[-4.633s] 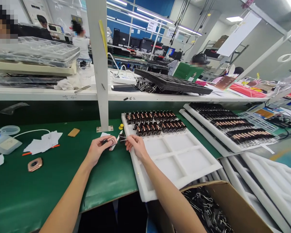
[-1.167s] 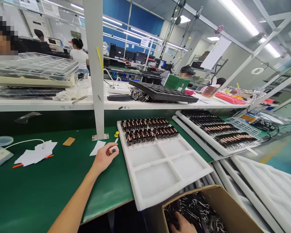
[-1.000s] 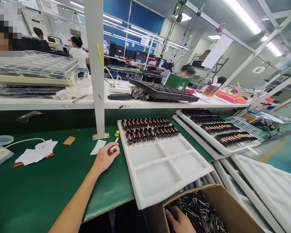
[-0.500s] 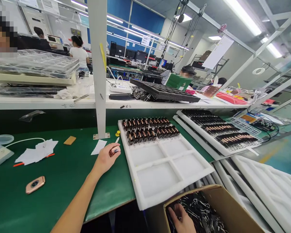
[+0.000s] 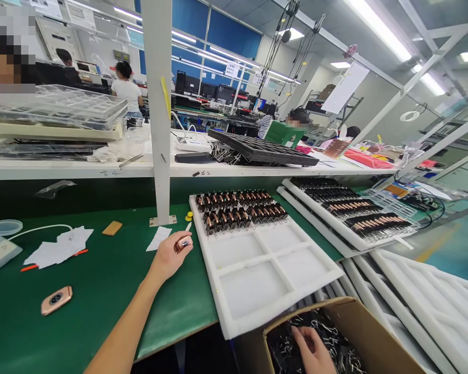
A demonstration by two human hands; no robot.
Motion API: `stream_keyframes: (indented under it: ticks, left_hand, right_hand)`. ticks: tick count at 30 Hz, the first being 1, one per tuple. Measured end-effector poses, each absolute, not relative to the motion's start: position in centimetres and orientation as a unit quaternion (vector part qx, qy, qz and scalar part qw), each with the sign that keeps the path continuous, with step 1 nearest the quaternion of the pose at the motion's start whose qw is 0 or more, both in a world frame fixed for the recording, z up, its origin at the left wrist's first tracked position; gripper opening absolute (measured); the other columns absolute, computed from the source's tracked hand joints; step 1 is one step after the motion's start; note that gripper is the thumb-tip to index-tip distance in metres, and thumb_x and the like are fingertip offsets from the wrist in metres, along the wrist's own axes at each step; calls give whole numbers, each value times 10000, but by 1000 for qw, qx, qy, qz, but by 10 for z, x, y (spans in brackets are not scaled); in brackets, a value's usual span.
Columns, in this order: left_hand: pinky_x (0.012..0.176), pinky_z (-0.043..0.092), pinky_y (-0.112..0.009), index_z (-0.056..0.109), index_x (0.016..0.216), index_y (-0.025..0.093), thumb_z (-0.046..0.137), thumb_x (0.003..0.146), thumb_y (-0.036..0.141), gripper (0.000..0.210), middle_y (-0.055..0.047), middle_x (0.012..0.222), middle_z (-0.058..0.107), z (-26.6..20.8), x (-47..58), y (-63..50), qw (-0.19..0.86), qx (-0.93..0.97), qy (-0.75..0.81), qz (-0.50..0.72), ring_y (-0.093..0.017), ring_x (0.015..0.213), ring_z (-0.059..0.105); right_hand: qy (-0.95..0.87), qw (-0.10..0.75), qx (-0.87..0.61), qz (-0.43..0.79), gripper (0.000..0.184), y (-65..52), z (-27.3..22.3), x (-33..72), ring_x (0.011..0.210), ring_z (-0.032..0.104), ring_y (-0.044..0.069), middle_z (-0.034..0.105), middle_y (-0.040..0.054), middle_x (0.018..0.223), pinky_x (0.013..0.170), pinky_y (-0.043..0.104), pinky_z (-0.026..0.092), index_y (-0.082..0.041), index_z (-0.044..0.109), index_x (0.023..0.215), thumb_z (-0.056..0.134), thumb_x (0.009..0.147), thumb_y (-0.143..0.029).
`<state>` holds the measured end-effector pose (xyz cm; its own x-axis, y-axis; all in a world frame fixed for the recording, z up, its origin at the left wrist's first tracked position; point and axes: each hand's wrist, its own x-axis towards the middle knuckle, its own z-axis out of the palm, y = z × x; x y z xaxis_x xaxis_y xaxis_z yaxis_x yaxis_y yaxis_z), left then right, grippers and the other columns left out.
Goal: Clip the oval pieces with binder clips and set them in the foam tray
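My left hand [image 5: 170, 259] is closed round a small rose-gold device [image 5: 184, 243] with a round dark disc on its face, held above the green mat beside the foam tray. At the lower right, my right hand [image 5: 315, 349] reaches into a cardboard box [image 5: 359, 317] full of black binder clips [image 5: 341, 345]. Its thumb and forefinger come together among the clips; what lies between the fingertips cannot be made out. A white foam tray [image 5: 234, 319] holds rows of rose-gold pieces clamped in binder clips [image 5: 234, 221]. Another rose-gold device [image 5: 56, 300] lies at left on the mat.
Another filled foam tray [image 5: 345, 236] lies at right, with further foam trays [image 5: 425, 291] stacked below it. A white post [image 5: 161, 130] rises behind my left hand to a shelf [image 5: 234, 170]. Paper scraps [image 5: 62, 246] and a tan block [image 5: 112, 228] lie at left. Several people are in the background.
My right hand has shifted slightly right within the box, and its thumb and forefinger have drawn together. My left hand still holds the rose-gold device in nearly the same place.
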<state>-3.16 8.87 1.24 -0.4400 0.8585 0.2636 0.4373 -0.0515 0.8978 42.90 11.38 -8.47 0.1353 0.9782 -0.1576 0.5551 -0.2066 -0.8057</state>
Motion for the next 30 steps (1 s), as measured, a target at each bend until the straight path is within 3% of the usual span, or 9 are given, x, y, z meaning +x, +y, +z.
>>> stream_keyframes:
  ticks: [4, 7, 14, 17, 20, 24, 27, 30]
  left_hand:
    - [654, 498, -323, 725, 1080, 243, 670, 827, 378, 292, -44, 928, 747, 12, -32, 89, 198, 490, 659, 536, -207, 704, 638]
    - [655, 499, -322, 727, 1069, 242, 672, 819, 379, 290, -41, 930, 744, 11, -33, 89, 197, 483, 666, 533, -204, 703, 634]
    - [645, 502, -313, 727, 1074, 243, 668, 813, 376, 299, -33, 923, 739, 11, -32, 89, 203, 477, 669, 532, -195, 699, 630]
    - [647, 506, -310, 728, 1065, 242, 671, 810, 371, 291, -28, 908, 739, 12, -32, 90, 201, 480, 667, 533, -190, 691, 627]
    - [645, 510, -309, 726, 1059, 240, 674, 809, 375, 289, -27, 897, 740, 13, -32, 89, 202, 479, 664, 538, -186, 677, 620]
    - [643, 512, -310, 727, 1042, 239, 678, 806, 374, 276, -32, 892, 741, 14, -32, 89, 201, 477, 663, 541, -187, 671, 621]
    - [635, 511, -308, 729, 1043, 239, 685, 808, 376, 276, -34, 879, 737, 14, -32, 89, 203, 476, 659, 545, -189, 666, 623]
    - [632, 511, -307, 733, 1041, 242, 696, 804, 378, 275, -35, 872, 736, 13, -32, 90, 206, 473, 657, 549, -193, 672, 631]
  right_hand:
    - [-553, 276, -693, 372, 576, 121, -70, 438, 592, 425, 161, 418, -46, 596, 588, 307, 403, -253, 450, 608, 628, 596, -801]
    - [-553, 240, -681, 414, 581, 119, -72, 439, 570, 393, 154, 367, -52, 573, 567, 305, 392, -253, 440, 575, 635, 582, -800]
    - [-484, 245, -668, 509, 590, 106, -77, 423, 508, 466, 151, 400, -58, 523, 535, 296, 442, -249, 446, 604, 695, 577, -782]
    - [-447, 255, -675, 528, 594, 105, -69, 417, 376, 446, 133, 403, -81, 507, 406, 278, 381, -252, 469, 671, 719, 550, -777]
    - [-456, 267, -660, 535, 564, 105, -57, 416, 301, 398, 110, 451, -86, 523, 324, 248, 266, -252, 490, 733, 686, 627, -769]
    - [-464, 302, -625, 550, 519, 104, -40, 416, 371, 374, 77, 492, -50, 533, 355, 208, 220, -210, 527, 653, 671, 745, -700]
    - [-439, 335, -607, 571, 533, 103, -26, 412, 416, 372, 83, 507, -12, 520, 391, 220, 252, -182, 547, 572, 728, 725, -659]
    - [-401, 379, -582, 598, 486, 102, -10, 409, 437, 354, 94, 553, -4, 563, 399, 232, 273, -202, 566, 643, 753, 703, -647]
